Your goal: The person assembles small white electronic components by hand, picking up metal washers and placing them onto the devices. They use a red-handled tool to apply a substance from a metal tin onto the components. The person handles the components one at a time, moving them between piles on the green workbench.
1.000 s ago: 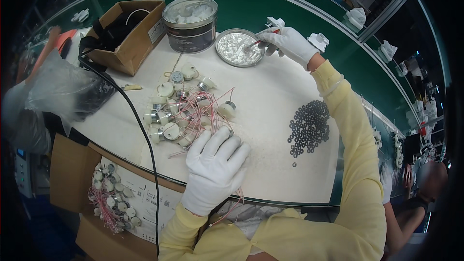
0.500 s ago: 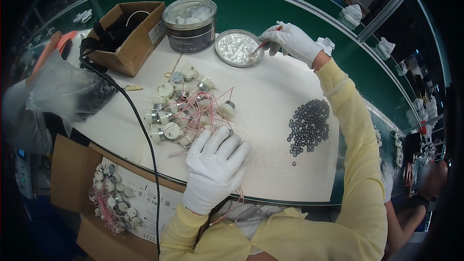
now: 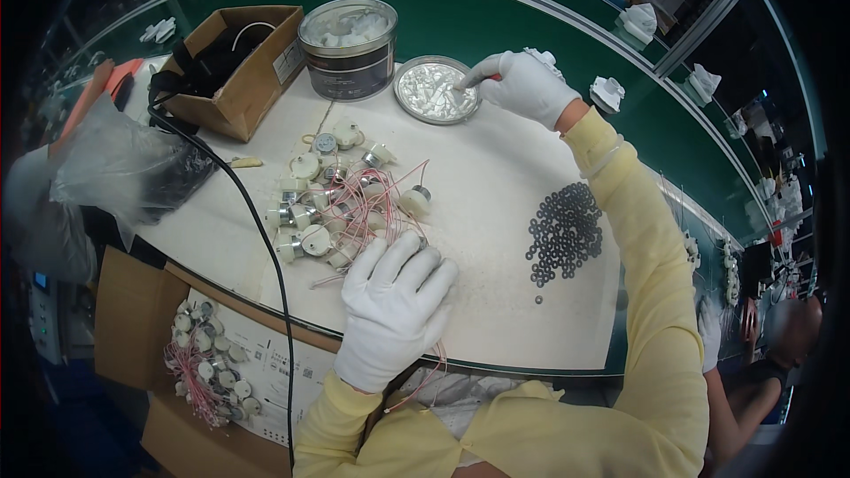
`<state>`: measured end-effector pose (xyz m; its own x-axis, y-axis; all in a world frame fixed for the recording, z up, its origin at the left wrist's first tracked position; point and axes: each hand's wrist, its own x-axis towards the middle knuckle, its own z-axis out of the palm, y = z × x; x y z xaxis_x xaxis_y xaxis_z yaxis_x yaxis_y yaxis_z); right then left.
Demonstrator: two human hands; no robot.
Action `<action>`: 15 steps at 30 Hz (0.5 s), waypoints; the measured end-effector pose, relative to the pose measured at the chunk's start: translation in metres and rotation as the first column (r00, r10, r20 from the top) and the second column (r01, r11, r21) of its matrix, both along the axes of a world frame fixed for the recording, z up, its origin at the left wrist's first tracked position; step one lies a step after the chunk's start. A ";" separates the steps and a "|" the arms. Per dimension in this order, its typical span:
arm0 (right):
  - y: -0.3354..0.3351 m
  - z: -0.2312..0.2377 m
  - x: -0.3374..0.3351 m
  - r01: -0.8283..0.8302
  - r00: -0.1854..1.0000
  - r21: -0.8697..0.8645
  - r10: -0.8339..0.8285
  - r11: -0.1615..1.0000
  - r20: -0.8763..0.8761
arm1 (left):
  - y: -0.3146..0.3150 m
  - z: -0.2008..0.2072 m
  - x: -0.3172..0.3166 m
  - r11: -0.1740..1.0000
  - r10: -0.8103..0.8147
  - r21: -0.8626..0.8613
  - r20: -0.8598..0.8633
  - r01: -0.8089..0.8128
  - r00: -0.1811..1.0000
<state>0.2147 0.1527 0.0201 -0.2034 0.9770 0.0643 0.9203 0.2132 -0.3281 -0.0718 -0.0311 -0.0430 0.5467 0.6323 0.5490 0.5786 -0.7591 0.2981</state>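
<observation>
Pale tabletop (image 3: 505, 177) bearing a heap of small motors (image 3: 329, 200) with pink wires.
Behind the heap stands an open tub (image 3: 352, 78) of whitish material; the left hand (image 3: 394, 312), gloved in white, lies palm-down over the heap's near edge, fingers slightly parted, whatever it may grip underneath hidden. The right hand (image 3: 522, 87), likewise gloved, is curled closed at the right side of a shallow round dish (image 3: 414, 114) of white paste (image 3: 432, 93). Dark rings (image 3: 565, 235) lie piled well right of the motors. A thin red-handled tool (image 3: 495, 77), mostly hidden, is pinched in the right hand's fingers.
</observation>
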 end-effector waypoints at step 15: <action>-0.004 0.022 -0.012 0.147 0.982 -0.132 -0.161 0.980 -0.096 | 0.001 0.000 0.000 1.000 -0.006 0.013 0.019 0.006 1.000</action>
